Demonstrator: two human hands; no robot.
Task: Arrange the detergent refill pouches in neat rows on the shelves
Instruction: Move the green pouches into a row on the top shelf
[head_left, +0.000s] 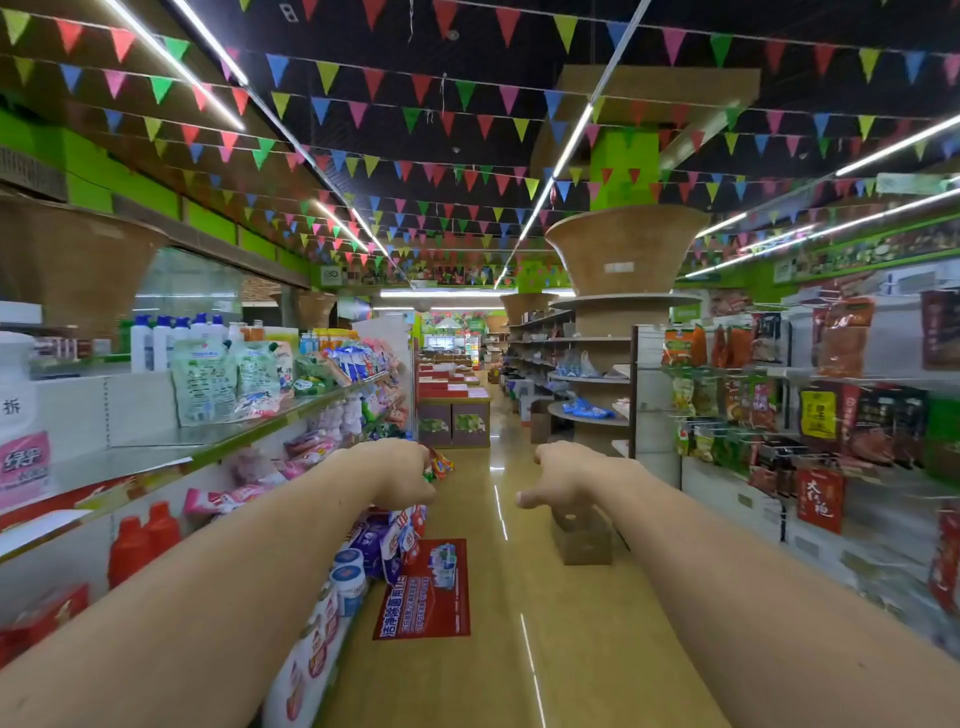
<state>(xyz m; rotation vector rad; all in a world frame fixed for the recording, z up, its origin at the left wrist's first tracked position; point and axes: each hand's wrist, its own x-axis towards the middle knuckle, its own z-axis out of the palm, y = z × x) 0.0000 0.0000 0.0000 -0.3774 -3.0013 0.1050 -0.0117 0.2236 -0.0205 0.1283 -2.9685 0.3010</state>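
Shop aisle; left shelves (156, 457) hold pouches (205, 384); left hand (400, 473) fingers unclear, right hand (566, 475) loosely curled, empty.

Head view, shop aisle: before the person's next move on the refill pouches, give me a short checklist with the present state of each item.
1. Left hand free to take a pouch: not ok, it holds a small colourful packet.
2. Right hand empty: ok, fingers loosely curled over the aisle.
3. Green pouches on the top shelf in a neat row: not ok, they lean against each other.
4. Bare space on that shelf: ok, near end is bare.
5. Cardboard box on the floor, contents: cannot tell.
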